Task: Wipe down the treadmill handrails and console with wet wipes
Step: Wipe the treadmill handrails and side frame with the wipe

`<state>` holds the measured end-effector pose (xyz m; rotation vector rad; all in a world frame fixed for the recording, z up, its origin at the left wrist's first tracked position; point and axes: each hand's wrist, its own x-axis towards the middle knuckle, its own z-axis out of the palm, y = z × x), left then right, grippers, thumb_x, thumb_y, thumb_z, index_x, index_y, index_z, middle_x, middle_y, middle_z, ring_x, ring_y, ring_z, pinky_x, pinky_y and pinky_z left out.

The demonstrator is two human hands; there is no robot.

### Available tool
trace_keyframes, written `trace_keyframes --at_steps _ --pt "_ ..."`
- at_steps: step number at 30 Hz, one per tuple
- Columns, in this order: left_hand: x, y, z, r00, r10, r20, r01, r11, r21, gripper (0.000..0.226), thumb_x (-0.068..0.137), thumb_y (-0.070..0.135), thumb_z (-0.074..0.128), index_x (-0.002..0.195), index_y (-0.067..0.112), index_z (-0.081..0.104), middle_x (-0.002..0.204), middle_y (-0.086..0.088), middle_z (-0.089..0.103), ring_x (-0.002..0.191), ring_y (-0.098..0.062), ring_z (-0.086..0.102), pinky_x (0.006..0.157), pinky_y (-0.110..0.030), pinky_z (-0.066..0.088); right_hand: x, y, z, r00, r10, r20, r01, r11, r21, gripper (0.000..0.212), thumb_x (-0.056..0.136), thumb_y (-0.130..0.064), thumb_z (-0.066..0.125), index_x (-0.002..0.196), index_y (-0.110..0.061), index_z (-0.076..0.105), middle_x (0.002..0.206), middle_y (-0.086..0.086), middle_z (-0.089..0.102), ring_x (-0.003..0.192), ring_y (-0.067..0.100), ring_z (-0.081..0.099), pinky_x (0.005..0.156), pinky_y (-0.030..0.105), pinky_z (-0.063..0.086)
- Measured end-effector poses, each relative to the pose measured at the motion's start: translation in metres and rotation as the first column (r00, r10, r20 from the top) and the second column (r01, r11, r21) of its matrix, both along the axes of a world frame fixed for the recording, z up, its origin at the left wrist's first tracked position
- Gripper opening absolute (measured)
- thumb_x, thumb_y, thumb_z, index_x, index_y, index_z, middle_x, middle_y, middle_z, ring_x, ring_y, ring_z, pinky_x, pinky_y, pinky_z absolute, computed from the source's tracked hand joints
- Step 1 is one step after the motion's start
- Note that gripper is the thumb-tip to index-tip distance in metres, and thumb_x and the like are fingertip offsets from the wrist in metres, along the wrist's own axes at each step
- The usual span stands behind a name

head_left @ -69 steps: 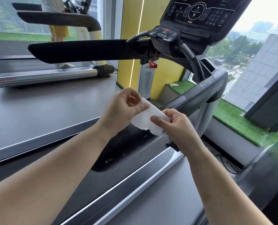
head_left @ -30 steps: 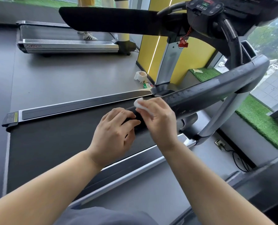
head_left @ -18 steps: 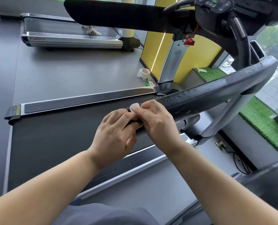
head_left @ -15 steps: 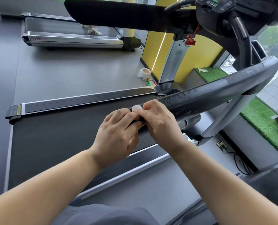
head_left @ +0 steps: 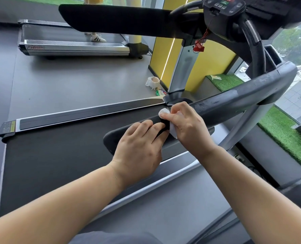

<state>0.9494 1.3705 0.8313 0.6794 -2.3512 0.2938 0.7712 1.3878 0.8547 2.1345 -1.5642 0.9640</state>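
Observation:
The near grey handrail (head_left: 234, 101) slants from its rounded end at lower left up to the right. My right hand (head_left: 188, 124) is curled over it and holds a white wet wipe (head_left: 164, 111) wrapped round the rail. Just behind it, my left hand (head_left: 139, 147) rests on the rail near the end, fingers lying along the top with the tips by the wipe. The far black handrail (head_left: 111, 18) and the console (head_left: 223, 6) are at the top, with no hand on them.
The black belt (head_left: 54, 155) lies below the hands. A red safety clip (head_left: 199, 47) hangs under the console. A tape roll (head_left: 153, 82) and small packet sit on the floor by the upright. A person's feet stand on a second treadmill (head_left: 72, 48) behind.
Both hands have slid a little up the near handrail from its end, so the rounded tip now shows left of my left hand. More of the wipe shows around the rail.

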Motion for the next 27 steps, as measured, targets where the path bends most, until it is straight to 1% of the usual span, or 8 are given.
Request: trace_keyframes --at_steps 3,9,13,15,17,19,24,27 --pt "-0.011 0.001 0.003 0.999 0.012 0.05 -0.012 1.0 -0.007 0.043 0.08 0.025 0.047 0.112 0.008 0.069 0.115 -0.009 0.066 0.104 -0.027 0.046 0.09 -0.038 0.035 -0.015 -0.001 0.002 1.0 -0.016 -0.017 0.016 1.0 0.023 0.028 0.089 -0.011 0.049 0.104 -0.005 0.072 0.089 0.014 0.058 0.078 0.027 0.056 0.071 0.024 0.043" --pt "-0.038 0.001 0.004 0.988 0.042 0.149 -0.042 0.999 -0.006 0.048 0.079 0.029 0.044 0.116 0.009 0.067 0.12 -0.009 0.064 0.108 -0.028 0.045 0.094 -0.038 0.032 -0.045 -0.003 0.006 1.0 -0.024 -0.002 0.024 1.0 0.019 0.032 0.089 -0.014 0.047 0.104 -0.005 0.073 0.089 0.016 0.058 0.082 0.02 0.049 0.073 0.022 0.041" --pt "-0.061 -0.001 0.008 0.982 0.039 0.187 -0.041 0.999 0.005 0.052 0.078 0.031 0.042 0.119 0.01 0.066 0.122 -0.008 0.063 0.11 -0.028 0.044 0.094 -0.038 0.031 -0.065 -0.004 0.009 0.999 -0.033 0.005 0.033 0.998 0.051 0.033 0.09 -0.018 0.046 0.107 -0.007 0.072 0.092 0.012 0.057 0.081 0.023 0.054 0.074 0.023 0.042" --pt "-0.075 -0.002 0.012 0.982 0.038 0.184 -0.039 0.999 0.003 0.052 0.077 0.03 0.042 0.119 0.01 0.066 0.122 -0.008 0.063 0.11 -0.028 0.044 0.094 -0.037 0.031 -0.076 -0.004 0.01 0.998 -0.047 0.041 0.044 0.995 0.087 0.033 0.091 -0.022 0.046 0.107 -0.008 0.072 0.095 0.007 0.055 0.083 0.018 0.052 0.076 0.021 0.04" --pt "-0.089 -0.004 0.015 0.981 0.04 0.188 -0.041 0.999 0.0 0.053 0.076 0.03 0.043 0.119 0.009 0.065 0.121 -0.008 0.063 0.11 -0.028 0.044 0.094 -0.037 0.031 -0.089 -0.006 0.012 0.995 -0.079 0.053 0.071 0.988 0.135 0.034 0.093 -0.023 0.044 0.104 -0.006 0.071 0.097 0.005 0.054 0.086 0.017 0.051 0.076 0.026 0.044" --pt "-0.102 -0.007 0.017 0.98 0.043 0.193 -0.043 0.999 -0.002 0.054 0.076 0.03 0.042 0.12 0.009 0.065 0.121 -0.008 0.063 0.11 -0.028 0.043 0.094 -0.037 0.031 -0.102 -0.01 0.013 0.992 -0.118 0.038 0.109 0.977 0.182 0.03 0.094 -0.02 0.044 0.1 -0.006 0.07 0.096 0.008 0.057 0.085 0.022 0.054 0.073 0.032 0.047" --pt "-0.128 -0.012 0.017 0.976 0.062 0.209 -0.063 0.998 -0.002 0.055 0.077 0.032 0.04 0.12 0.009 0.065 0.124 -0.008 0.062 0.111 -0.028 0.043 0.095 -0.038 0.03 -0.132 -0.009 0.018 0.996 -0.087 0.029 0.084 0.992 0.09 0.037 0.092 -0.026 0.044 0.106 -0.007 0.072 0.098 -0.005 0.045 0.084 0.021 0.054 0.075 0.023 0.042" --pt "-0.138 -0.015 0.017 0.983 0.059 0.175 -0.057 0.998 -0.016 0.053 0.077 0.032 0.042 0.119 0.009 0.066 0.121 -0.008 0.063 0.109 -0.028 0.043 0.093 -0.039 0.031 -0.142 -0.011 0.02 0.993 -0.122 0.0 0.121 0.991 0.062 0.034 0.089 -0.019 0.046 0.106 -0.007 0.072 0.096 0.007 0.053 0.08 0.03 0.058 0.074 0.025 0.042"
